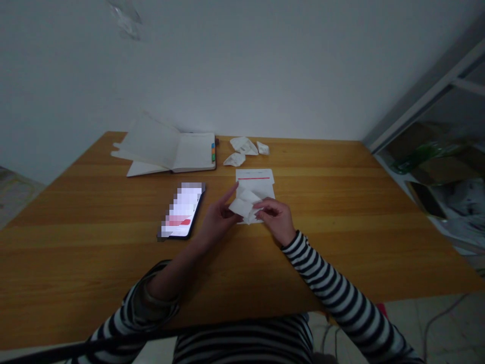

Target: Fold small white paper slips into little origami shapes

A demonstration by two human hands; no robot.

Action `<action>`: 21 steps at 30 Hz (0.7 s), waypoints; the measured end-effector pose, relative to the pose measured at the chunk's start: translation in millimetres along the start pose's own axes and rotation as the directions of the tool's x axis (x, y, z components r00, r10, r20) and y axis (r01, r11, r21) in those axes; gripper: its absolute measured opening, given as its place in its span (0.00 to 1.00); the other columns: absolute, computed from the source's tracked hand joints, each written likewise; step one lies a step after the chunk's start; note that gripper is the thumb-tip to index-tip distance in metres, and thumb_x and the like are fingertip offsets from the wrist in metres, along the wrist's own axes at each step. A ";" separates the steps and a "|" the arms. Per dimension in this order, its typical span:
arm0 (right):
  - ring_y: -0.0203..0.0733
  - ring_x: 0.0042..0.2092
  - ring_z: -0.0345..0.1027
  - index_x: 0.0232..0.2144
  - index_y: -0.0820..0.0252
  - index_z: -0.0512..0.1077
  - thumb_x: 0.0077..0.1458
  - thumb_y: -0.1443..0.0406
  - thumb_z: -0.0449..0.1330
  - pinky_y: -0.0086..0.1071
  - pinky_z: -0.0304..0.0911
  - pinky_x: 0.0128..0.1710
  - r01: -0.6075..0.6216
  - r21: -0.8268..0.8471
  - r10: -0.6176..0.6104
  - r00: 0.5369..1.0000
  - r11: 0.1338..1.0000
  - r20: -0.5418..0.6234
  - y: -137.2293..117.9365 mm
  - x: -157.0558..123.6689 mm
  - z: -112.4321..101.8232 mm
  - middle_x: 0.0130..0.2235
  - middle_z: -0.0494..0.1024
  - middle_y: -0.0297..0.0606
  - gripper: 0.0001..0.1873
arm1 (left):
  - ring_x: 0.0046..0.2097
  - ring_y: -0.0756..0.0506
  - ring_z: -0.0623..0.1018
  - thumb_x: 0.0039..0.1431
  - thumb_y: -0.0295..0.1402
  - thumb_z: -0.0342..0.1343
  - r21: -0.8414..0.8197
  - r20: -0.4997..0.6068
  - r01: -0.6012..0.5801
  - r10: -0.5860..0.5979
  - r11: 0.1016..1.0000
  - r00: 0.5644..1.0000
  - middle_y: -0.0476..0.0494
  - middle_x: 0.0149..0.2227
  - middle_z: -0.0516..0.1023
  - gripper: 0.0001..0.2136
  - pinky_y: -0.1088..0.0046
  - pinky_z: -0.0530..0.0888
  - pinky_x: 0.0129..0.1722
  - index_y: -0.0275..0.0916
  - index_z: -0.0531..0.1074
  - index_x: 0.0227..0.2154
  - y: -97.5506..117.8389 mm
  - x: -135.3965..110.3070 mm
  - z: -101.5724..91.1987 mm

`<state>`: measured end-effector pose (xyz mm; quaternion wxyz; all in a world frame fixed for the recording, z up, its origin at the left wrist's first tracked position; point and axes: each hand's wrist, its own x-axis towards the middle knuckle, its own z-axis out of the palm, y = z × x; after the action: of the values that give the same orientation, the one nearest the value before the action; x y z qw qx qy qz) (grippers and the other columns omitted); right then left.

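Observation:
Between my two hands is a white tissue point(244, 202), creased and partly unfolded. My left hand point(219, 218) pinches its left edge, the thumb below and a finger stretched up along the side. From the right, my right hand point(276, 215) grips the other edge between thumb and fingers. Under the tissue lies a white packet point(261, 185) with a red line near its top; the tissue and my hands hide its lower part. Left of my left hand rests a phone point(184, 212) with a lit screen, partly blurred out.
Several crumpled tissues point(243, 145) lie behind the packet. An open notebook point(195, 150) with coloured tabs sits at the back left, some pages raised. The wooden table point(341, 217) meets a wall at the back. Shelving with boxes point(447, 174) stands at the right.

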<state>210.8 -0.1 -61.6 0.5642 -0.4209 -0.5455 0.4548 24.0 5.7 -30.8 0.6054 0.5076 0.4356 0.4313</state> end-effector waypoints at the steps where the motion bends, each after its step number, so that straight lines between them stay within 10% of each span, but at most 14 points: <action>1: 0.35 0.30 0.72 0.30 0.55 0.81 0.48 0.65 0.69 0.30 0.70 0.30 0.011 0.010 -0.011 1.000 1.000 -0.016 -2.0 0.3 -0.3 0.31 0.80 0.34 0.03 | 0.39 0.43 0.82 0.47 0.30 0.69 0.027 -0.010 -0.020 0.021 0.999 1.000 0.42 0.42 0.85 0.40 0.66 0.79 0.41 0.40 0.63 0.64 1.1 -1.1 0.0; 12: 0.35 0.24 0.72 0.21 0.58 0.77 0.38 0.55 0.76 0.28 0.71 0.25 0.001 0.070 0.007 0.993 0.998 -0.121 -18.3 2.3 -6.6 0.23 0.80 0.35 0.16 | 0.36 0.43 0.83 0.44 0.36 0.72 0.171 -0.072 -0.105 0.119 0.980 0.990 0.43 0.34 0.86 0.10 0.67 0.80 0.40 0.40 0.85 0.31 10.8 -4.9 -6.1; 21: 0.40 0.29 0.78 0.25 0.55 0.81 0.49 0.58 0.72 0.31 0.73 0.32 0.241 -0.123 -0.232 0.970 0.963 0.078 -21.8 -3.3 -13.4 0.28 0.84 0.37 0.08 | 0.32 0.47 0.80 0.54 0.44 0.66 -0.051 -0.014 0.027 -0.028 0.998 1.000 0.46 0.32 0.85 0.24 0.71 0.78 0.35 0.41 0.77 0.53 14.8 -3.9 -7.1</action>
<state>225.3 -8.1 -41.9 0.5681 -0.3745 -0.6381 0.3603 15.0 5.2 -16.4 0.6210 0.4827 0.4359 0.4375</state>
